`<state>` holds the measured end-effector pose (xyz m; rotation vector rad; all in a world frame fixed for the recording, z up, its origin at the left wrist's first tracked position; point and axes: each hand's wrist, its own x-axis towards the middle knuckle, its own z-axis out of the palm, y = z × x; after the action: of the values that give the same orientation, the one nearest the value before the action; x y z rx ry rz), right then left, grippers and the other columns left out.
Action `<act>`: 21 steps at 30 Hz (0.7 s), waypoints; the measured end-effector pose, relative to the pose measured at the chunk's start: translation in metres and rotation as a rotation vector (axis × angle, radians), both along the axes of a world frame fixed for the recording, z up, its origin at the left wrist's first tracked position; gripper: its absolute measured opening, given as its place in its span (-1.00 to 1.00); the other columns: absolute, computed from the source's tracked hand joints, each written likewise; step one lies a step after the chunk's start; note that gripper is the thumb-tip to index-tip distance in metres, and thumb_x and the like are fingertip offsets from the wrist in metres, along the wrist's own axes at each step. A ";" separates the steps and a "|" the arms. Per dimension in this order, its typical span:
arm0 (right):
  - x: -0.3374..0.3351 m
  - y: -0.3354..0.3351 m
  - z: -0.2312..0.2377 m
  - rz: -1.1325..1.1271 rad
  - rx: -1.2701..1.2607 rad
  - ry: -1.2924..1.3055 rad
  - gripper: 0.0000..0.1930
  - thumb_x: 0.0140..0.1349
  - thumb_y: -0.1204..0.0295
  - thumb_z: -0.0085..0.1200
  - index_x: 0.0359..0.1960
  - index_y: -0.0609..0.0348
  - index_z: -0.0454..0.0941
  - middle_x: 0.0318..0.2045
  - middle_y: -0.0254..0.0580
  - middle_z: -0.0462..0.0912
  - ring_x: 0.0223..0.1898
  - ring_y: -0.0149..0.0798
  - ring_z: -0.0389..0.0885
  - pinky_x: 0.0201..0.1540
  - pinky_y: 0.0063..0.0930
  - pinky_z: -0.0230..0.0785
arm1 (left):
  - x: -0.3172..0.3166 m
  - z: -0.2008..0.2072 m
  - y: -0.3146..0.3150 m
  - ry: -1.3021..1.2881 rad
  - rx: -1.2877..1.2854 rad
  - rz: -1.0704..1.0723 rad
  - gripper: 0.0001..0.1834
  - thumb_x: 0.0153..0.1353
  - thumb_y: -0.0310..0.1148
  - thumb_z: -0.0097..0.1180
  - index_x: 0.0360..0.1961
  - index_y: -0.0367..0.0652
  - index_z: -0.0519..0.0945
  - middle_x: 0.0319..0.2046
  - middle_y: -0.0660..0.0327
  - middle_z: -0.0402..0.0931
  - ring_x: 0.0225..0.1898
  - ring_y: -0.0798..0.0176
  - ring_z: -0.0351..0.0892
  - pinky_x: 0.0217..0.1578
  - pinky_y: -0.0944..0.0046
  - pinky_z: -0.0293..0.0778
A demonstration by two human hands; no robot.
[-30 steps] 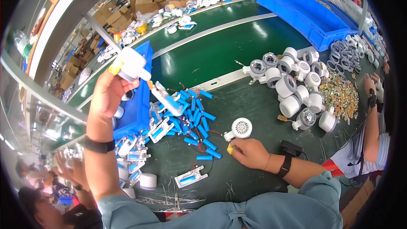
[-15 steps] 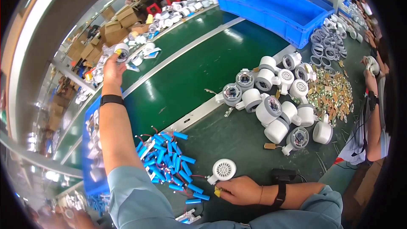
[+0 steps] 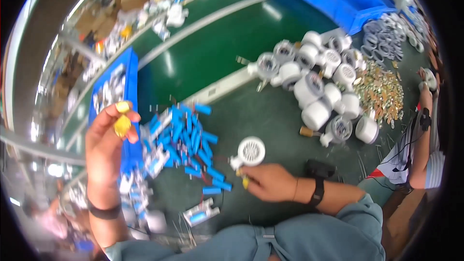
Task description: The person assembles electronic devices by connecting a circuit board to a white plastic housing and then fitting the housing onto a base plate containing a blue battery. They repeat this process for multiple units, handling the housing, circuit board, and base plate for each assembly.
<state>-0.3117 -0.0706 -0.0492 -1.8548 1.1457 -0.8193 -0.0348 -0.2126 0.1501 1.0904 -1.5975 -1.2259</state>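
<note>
My left hand (image 3: 107, 137) is raised over the left side, beside a blue bin (image 3: 129, 75). Yellow covers sit on its fingertips; the fingers are slightly apart and I see nothing between them. My right hand (image 3: 273, 182), with yellow fingertip covers too, pinches the short stem of a white round grille piece (image 3: 251, 151) low over the dark table. Left of that piece lies a heap of blue cylindrical battery cells (image 3: 193, 135) with thin wires.
Several white-and-grey round housings (image 3: 309, 89) cluster at right, near small circuit boards (image 3: 379, 94) and grey rings (image 3: 382, 38). A large blue crate (image 3: 333, 0) stands behind. A black box (image 3: 320, 168) lies by my right wrist. Another person's arm (image 3: 423, 140) is at far right.
My left hand has come back from the far left side toward me, and the round white-and-grey housing it held is gone from it. My right hand still grips the grille piece; the view has shifted.
</note>
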 end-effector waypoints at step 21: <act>0.002 0.048 0.015 -0.063 0.774 -0.505 -0.81 0.45 0.42 -0.15 -0.10 0.28 0.45 -0.34 -0.27 0.61 -0.40 -0.48 0.61 -0.37 -0.58 0.50 | 0.023 -0.164 0.165 -0.436 -0.120 -0.017 -0.70 0.12 -0.72 0.17 -0.11 -0.27 0.63 -0.27 0.25 0.54 -0.32 0.44 0.46 -0.28 0.40 0.42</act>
<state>-0.3092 -0.0224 -0.0344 -0.9139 0.9942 -0.6851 -0.0115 -0.0472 -0.0142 1.3306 -1.9804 -0.9272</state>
